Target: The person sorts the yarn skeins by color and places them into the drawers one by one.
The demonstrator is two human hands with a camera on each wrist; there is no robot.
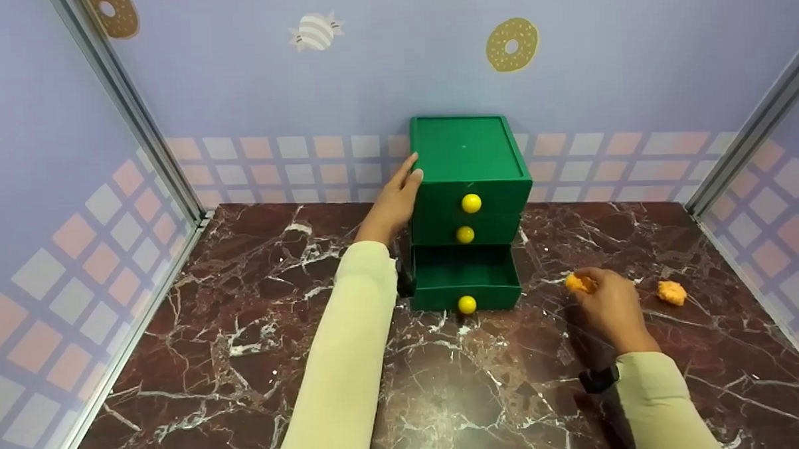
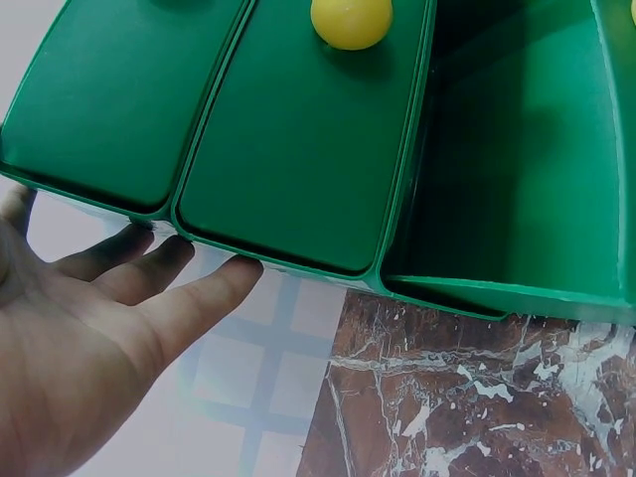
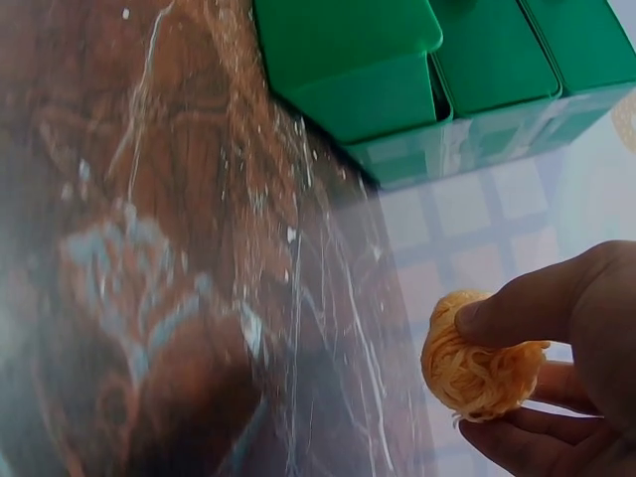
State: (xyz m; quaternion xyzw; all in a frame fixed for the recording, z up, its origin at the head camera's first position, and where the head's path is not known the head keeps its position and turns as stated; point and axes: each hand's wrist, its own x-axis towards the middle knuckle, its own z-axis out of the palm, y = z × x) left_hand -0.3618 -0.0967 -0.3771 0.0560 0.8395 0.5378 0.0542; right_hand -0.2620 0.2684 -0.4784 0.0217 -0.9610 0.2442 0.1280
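Note:
A green three-drawer cabinet (image 1: 470,149) with round yellow knobs stands against the back wall. Its bottom drawer (image 1: 466,275) is pulled out, and no contents show inside; the upper two are closed. Fingers extended, my left hand (image 1: 393,205) rests against the cabinet's left side, as the left wrist view also shows (image 2: 99,338). To the right of the drawer, my right hand (image 1: 611,303) pinches a small orange yarn ball (image 3: 482,363) between thumb and fingers, above the table. Another orange yarn ball (image 1: 672,293) lies on the table to the right of that hand.
The table (image 1: 246,402) has a dark red marbled top with white veins. Printed panels (image 1: 381,65) enclose it at the back and both sides, joined by metal corner posts (image 1: 129,101).

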